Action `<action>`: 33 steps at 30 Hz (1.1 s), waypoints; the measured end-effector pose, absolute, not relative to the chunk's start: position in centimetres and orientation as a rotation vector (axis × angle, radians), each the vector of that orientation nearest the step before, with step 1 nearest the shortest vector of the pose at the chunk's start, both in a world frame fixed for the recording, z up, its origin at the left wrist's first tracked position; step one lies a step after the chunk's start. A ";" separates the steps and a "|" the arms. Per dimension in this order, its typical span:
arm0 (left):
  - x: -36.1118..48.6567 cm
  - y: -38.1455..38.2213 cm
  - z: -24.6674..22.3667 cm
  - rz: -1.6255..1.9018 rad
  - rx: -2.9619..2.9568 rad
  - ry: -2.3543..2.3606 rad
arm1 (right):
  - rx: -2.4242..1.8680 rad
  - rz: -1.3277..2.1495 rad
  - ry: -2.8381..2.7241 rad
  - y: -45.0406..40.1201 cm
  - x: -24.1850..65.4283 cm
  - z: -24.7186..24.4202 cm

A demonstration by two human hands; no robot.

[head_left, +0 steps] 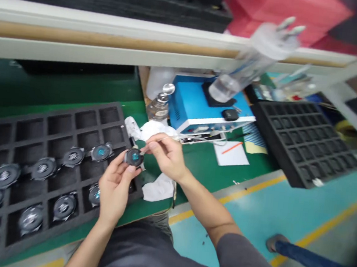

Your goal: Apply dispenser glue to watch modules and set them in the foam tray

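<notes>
My left hand [117,184] grips a round black watch-like part [134,157] with a teal mark on its face, holding it above the right edge of the foam tray. My right hand [169,157] is pinched around a thin, pale stick-like tool [144,150], whose tip is at the part's edge; blur hides its exact kind. The black foam tray [45,145] lies at left, with several similar round parts [44,168] in or across its compartments. White wipes [159,187] lie close to both hands.
A blue bench unit [188,102] stands behind my hands, with a clear cylinder [235,76] on top. Beside it are a glass bottle [159,106] and white paper [231,153]. Another black foam tray [305,138] sits right. A shelf [110,56] crosses above; a person's leg [308,259] shows lower right.
</notes>
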State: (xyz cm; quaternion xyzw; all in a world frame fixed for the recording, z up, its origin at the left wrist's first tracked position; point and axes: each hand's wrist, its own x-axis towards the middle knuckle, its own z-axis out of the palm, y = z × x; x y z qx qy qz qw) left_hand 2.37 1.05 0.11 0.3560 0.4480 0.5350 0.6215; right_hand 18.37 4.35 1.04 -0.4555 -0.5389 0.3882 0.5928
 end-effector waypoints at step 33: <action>2.5 1.3 0.4 1.241 0.828 1.079 | -1.003 0.925 -1.282 4.7 18.7 1.4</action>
